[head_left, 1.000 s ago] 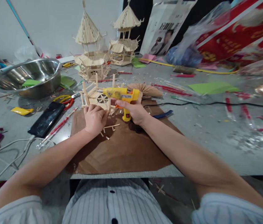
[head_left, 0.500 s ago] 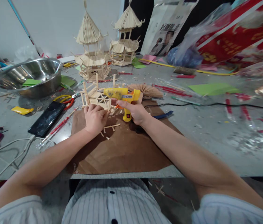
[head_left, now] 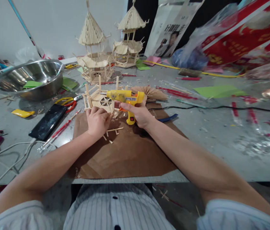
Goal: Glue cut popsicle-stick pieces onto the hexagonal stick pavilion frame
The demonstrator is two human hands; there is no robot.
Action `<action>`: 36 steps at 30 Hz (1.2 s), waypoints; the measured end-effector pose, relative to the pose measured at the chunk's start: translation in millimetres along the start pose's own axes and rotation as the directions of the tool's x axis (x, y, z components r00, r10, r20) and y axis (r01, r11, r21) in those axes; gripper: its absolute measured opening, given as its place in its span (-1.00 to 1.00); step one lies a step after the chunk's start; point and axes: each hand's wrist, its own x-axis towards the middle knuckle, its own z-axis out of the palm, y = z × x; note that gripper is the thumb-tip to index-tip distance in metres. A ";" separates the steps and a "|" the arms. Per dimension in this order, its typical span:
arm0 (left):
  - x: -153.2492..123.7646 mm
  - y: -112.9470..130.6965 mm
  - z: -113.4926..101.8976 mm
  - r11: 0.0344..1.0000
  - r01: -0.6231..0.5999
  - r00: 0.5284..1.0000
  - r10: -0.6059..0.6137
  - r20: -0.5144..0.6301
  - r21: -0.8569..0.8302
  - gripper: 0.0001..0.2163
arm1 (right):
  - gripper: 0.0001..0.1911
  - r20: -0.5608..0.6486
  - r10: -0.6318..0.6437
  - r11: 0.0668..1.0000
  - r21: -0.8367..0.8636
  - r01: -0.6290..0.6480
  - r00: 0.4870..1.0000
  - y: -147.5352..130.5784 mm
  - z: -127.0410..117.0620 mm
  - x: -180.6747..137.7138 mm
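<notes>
The left hand (head_left: 97, 124) was positioned at the centre of the frame, slightly left, back of the hand up, with its fingers curled and bunched at the near edge of the wooden stick model (head_left: 98, 103). Whether the fingertips pinched a stick could not be told. The left forearm (head_left: 60, 159) ran up from the lower left. The right hand (head_left: 139, 114) was wrapped around the grip of the yellow hot glue gun (head_left: 119, 95), which lay level, nozzle toward the left of the frame. The right forearm (head_left: 180, 150) extended up from the lower right.

The wooden stick model stood at frame centre, at the far edge of the brown sheet (head_left: 125, 159) on the bench (head_left: 221, 153). The gun's barrel crossed in front of the model and hid part of its right side; the left hand covered part of its near edge. Loose sticks (head_left: 115, 129) lay below, near the left hand. A pleated brown fan-shaped piece (head_left: 157, 93) was located behind the gun. To the left lay a smartphone (head_left: 48, 122) and orange-and-yellow-handled pliers (head_left: 70, 106), with a steel basin (head_left: 50, 84) beyond them. Two stick pagodas (head_left: 94, 62) stood at the upper centre. A black cable (head_left: 209, 109) extended to the right edge.
</notes>
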 end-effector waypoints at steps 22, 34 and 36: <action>1.2 0.9 -2.0 1.000 0.024 0.998 -0.023 0.060 -0.018 -0.73 | -0.46 -0.010 0.005 1.000 -0.028 -0.005 1.000 0.8 -0.4 0.6; 1.6 0.7 -1.4 1.000 0.015 0.999 -0.014 0.041 -0.008 -0.71 | -0.48 0.010 -0.006 0.999 -0.039 0.006 1.000 -2.4 0.8 -1.0; 1.3 0.5 -1.2 1.000 0.017 0.999 -0.016 0.041 -0.017 -0.70 | -0.51 0.015 -0.007 0.999 -0.038 0.008 1.000 -1.9 0.5 -1.1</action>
